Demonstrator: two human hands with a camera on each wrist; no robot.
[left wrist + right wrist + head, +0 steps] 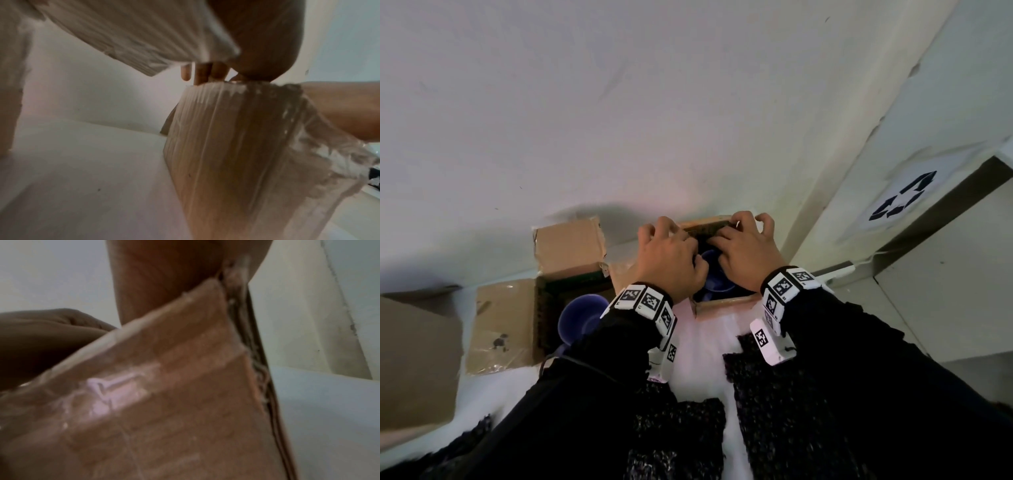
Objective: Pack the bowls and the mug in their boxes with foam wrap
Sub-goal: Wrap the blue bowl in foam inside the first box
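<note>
Cardboard frames the whole job: the small open box (722, 301) sits straight ahead of you at twelve o'clock on the white bench (705, 346), and both hands are over its mouth. Inside it a blue bowl or mug (714, 277) lies low in dark foam lining, directly beneath your palms, between the two wrists. Your left hand (669, 260) has its grip curled over the box's nine o'clock edge, fingers dipping inward toward the blue piece; whether they pinch it or the foam, you cannot tell from here. Your right hand (744, 250) curls its grip at the far, twelve o'clock rim, fingertips hooked on the foam strip (709, 228) lining that wall. Judging by this, the next move is downward and inward, and both hands are equally near. A second blue bowl (582, 317) waits in another foam-lined box (500, 325) at nine o'clock, nearer your left hand. Loose dark foam sheets (784, 428) lie at six o'clock, under your forearms.
</note>
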